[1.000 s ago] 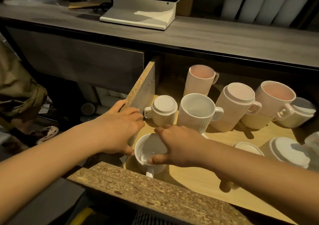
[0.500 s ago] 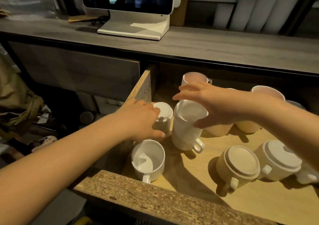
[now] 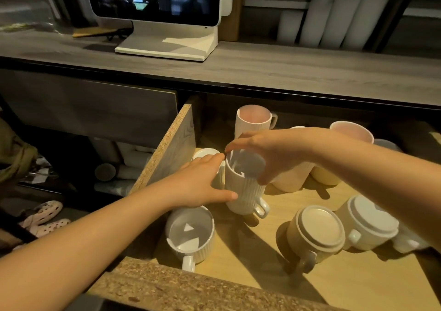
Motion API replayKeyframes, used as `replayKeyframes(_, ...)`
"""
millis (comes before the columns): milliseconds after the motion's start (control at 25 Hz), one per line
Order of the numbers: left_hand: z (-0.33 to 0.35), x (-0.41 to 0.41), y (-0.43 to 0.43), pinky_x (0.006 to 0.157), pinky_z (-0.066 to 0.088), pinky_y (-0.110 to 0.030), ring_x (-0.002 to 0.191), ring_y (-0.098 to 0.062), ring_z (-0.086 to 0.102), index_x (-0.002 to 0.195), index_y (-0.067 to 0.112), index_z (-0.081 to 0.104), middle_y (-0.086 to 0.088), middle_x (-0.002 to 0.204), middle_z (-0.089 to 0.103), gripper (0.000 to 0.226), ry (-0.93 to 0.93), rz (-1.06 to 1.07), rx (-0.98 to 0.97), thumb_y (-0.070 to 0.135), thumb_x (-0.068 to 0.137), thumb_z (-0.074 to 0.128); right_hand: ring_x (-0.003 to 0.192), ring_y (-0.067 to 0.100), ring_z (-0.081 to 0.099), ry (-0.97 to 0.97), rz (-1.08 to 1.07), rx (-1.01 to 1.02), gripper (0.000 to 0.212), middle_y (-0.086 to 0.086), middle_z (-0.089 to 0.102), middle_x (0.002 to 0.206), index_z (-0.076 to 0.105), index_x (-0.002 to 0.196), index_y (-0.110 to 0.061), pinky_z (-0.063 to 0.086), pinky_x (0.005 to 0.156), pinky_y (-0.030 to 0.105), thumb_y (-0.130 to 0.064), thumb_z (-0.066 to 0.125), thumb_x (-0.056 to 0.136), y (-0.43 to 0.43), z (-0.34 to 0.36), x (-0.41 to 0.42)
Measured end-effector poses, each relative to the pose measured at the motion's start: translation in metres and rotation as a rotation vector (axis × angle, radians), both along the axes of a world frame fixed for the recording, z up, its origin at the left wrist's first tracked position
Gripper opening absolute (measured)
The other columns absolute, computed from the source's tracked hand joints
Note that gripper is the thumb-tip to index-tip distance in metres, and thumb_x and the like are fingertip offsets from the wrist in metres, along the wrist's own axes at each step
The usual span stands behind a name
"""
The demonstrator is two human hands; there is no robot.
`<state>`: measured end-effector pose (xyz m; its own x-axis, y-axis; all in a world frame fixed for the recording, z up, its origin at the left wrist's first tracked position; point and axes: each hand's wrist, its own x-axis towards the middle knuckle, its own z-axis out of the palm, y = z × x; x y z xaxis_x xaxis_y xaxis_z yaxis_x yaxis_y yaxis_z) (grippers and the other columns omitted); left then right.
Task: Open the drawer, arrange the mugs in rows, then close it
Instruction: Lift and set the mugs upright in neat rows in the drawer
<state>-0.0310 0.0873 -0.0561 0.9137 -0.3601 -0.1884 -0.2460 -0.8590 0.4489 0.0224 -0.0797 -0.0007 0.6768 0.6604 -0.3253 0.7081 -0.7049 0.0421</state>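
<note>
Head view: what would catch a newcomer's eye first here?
Both hands meet on a tall white ribbed mug mid-drawer: the left hand at its side, the right hand over its rim. Nearer the front stands an open white mug; to its right, two mugs sit upside down.

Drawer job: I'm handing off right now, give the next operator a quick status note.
Left hand: on the side of the tall white ribbed mug, thumb against its wall.
Right hand: fingers curled over the same mug's rim; whether it is lifted cannot be told.
Drawer: open.
Mugs: one short white mug upright at front left, two upside-down mugs at front right, pink mug and others loosely at the back.
Done: drawer opened.
Left: line mugs into rows, close drawer.
</note>
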Motion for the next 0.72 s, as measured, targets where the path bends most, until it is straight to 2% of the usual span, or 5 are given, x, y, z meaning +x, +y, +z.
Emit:
replayKeyframes(200,-0.006,0.0,0.0,0.11,0.034,-0.044,0.138,-0.017,0.029,0.146,0.031,0.016,0.006,0.154,0.022,0.086,-0.043,0.035,-0.122,0.053,0.077,0.064,0.109,0.02,0.055,-0.019,-0.138,0.164,0.081,0.003,0.053,0.129,0.034,0.136,-0.025,0.05,0.082,0.026,-0.045,0.076,0.07,-0.006,-0.002,-0.002)
replayKeyframes(320,-0.002,-0.003,-0.003,0.103,0.041,-0.031,0.129,-0.011,0.037,0.141,0.034,0.022,0.01,0.145,0.034,0.081,-0.084,0.017,-0.323,0.042,0.076,0.07,0.091,0.015,0.055,0.049,-0.252,0.369,0.068,0.005,0.056,0.114,0.042,0.126,-0.02,0.051,0.073,0.024,-0.048,0.072,0.072,-0.016,0.009,-0.011)
replayKeyframes(440,0.006,-0.007,-0.005,0.086,0.047,-0.016,0.116,-0.005,0.048,0.133,0.035,0.031,0.014,0.13,0.045,0.077,-0.116,-0.001,-0.446,0.033,0.072,0.077,0.078,0.012,0.055,0.136,-0.331,0.533,0.054,0.002,0.055,0.102,0.045,0.115,-0.019,0.051,0.066,0.02,-0.048,0.068,0.075,-0.023,0.016,-0.025)
replayKeyframes(600,0.017,-0.012,-0.004,0.091,0.049,-0.022,0.113,-0.004,0.051,0.13,0.032,0.041,0.014,0.123,0.053,0.076,-0.087,-0.088,-0.451,0.033,0.066,0.081,0.094,0.014,0.056,0.235,-0.359,0.543,0.063,-0.006,0.051,0.11,0.039,0.122,-0.026,0.052,0.076,0.021,-0.053,0.067,0.072,-0.038,0.015,-0.044)
replayKeyframes(720,0.021,-0.016,-0.002,0.096,0.048,-0.024,0.114,0.001,0.05,0.129,0.034,0.041,0.018,0.123,0.052,0.075,0.005,-0.151,-0.429,0.034,0.065,0.082,0.102,0.003,0.046,0.297,-0.275,0.527,0.079,-0.022,0.039,0.109,0.027,0.135,-0.035,0.047,0.072,0.012,-0.047,0.072,0.071,-0.047,0.014,-0.063)
